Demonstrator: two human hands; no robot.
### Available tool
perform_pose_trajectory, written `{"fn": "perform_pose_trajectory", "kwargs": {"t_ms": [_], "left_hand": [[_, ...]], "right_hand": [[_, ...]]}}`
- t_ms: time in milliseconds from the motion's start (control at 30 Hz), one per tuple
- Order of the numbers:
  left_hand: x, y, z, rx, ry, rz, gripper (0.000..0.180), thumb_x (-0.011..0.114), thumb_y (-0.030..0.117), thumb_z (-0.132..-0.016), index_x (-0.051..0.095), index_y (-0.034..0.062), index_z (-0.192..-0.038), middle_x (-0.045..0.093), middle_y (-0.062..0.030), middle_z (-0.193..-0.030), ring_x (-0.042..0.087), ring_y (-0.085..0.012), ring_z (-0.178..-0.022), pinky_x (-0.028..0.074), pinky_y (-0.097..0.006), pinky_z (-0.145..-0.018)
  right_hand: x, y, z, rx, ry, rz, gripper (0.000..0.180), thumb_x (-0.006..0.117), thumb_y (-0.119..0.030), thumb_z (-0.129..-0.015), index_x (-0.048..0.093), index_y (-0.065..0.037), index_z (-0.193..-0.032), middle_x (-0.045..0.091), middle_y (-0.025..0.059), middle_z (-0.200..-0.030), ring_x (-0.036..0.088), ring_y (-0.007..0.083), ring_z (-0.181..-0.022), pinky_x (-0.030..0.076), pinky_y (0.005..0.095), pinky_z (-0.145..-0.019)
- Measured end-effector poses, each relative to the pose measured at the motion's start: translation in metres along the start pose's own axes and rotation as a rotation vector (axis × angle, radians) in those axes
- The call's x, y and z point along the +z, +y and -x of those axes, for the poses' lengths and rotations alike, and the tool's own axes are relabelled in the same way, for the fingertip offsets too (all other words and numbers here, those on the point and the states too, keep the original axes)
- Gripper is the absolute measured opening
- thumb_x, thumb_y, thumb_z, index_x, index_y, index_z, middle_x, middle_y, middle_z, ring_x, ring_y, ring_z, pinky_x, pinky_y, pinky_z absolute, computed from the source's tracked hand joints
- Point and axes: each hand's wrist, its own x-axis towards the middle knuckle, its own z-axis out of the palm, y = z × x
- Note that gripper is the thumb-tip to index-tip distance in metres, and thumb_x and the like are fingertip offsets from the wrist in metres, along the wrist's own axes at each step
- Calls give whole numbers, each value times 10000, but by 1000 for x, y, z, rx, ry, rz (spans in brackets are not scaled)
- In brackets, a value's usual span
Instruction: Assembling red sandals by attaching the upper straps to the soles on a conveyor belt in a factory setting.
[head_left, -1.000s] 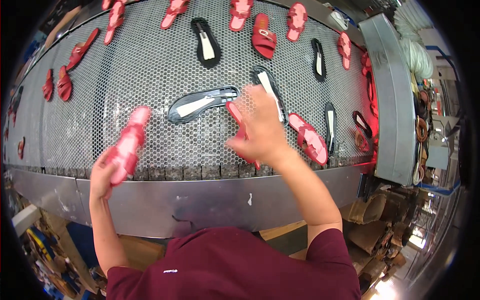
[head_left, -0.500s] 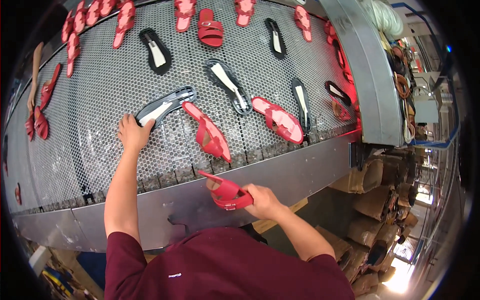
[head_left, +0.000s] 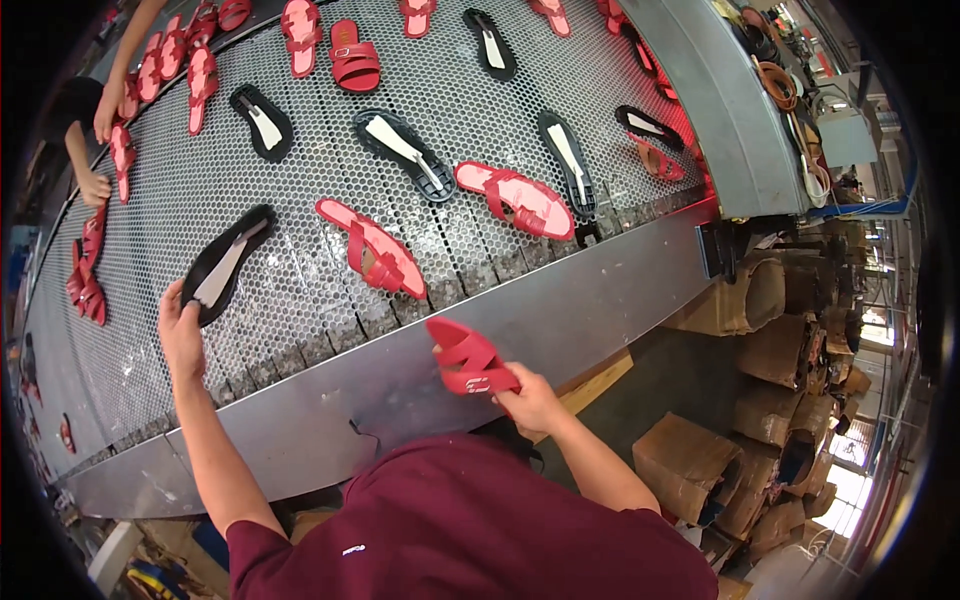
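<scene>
My right hand (head_left: 527,400) grips a red strapped sandal (head_left: 468,358) below the steel front edge of the conveyor (head_left: 560,300), close to my chest. My left hand (head_left: 180,335) reaches onto the perforated belt (head_left: 300,290) and holds the near end of a black sole with a pale insole strip (head_left: 225,265). Just right of it lies a red sandal (head_left: 372,248) and further right a pink-red one (head_left: 515,198).
Several red sandals and black soles are spread across the belt, such as a black sole (head_left: 405,153). Another person's hands (head_left: 98,150) work at the far left. Cardboard boxes (head_left: 740,300) stand to the right, below the conveyor.
My right hand has drawn the red sandal off the belt and down to the front edge. My left hand let go of a red sandal and took hold of the black sole.
</scene>
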Motion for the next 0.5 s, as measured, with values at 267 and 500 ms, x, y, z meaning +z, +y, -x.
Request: {"fn": "perform_pose_trajectory", "kwargs": {"t_ms": [267,500], "left_hand": [[16,85,88,44,-121,52,168,583,80,-932,614,-21,-1063,643,-46,-932,600,-120,-825,487,-258,-764],[172,14,120,-432,-296,681,137,582,131,-947,610,13,-1010,678,-79,-911,654,-184,-804,538,-328,-760]], "right_hand": [[-29,-9,-11,13,52,-502,239,568,-40,-938,561,6,-1172,674,66,-968,639,123,-825,523,289,-737],[-28,-19,-17,-60,-40,-802,202,540,-93,-982,562,-3,-1162,664,85,-973,648,159,-854,548,320,-768]]}}
